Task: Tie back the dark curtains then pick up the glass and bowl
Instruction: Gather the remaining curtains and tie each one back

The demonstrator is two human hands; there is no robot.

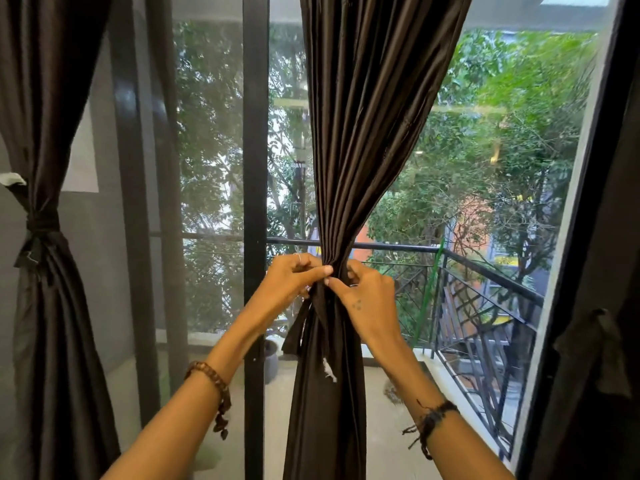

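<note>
Curtains — three dark panels show at this window. One hangs at the left [45, 237], gathered at its waist by a dark knotted band [40, 225]. One hangs at the centre [349, 168], in front of the black window frame [255, 168]. The third is only a dark edge at the far right [595, 358], with what looks like a knot of cloth on it. Two hands work on the centre curtain. The left hand [294, 282] and right hand [367, 299] meet at its narrowest point, fingers [320, 270] pinched together on a dark tie strip [298, 327] wrapped around the gathered cloth; one loose end of the strip hangs down on the left side. Each wrist carries one bracelet — brown beads [214, 386] on the left, dark frayed cord [433, 417] on the right.

The fabric is dark brown with a soft sheen, pleated into long vertical folds that fan out above the hands and fall straight below them. A bit of white thread [329, 370] dangles from it under the tie.

Beyond the glass lies a pale balcony floor [346, 379], a black metal railing [485, 306] with diagonal bars, and dense green trees [502, 133].
</note>
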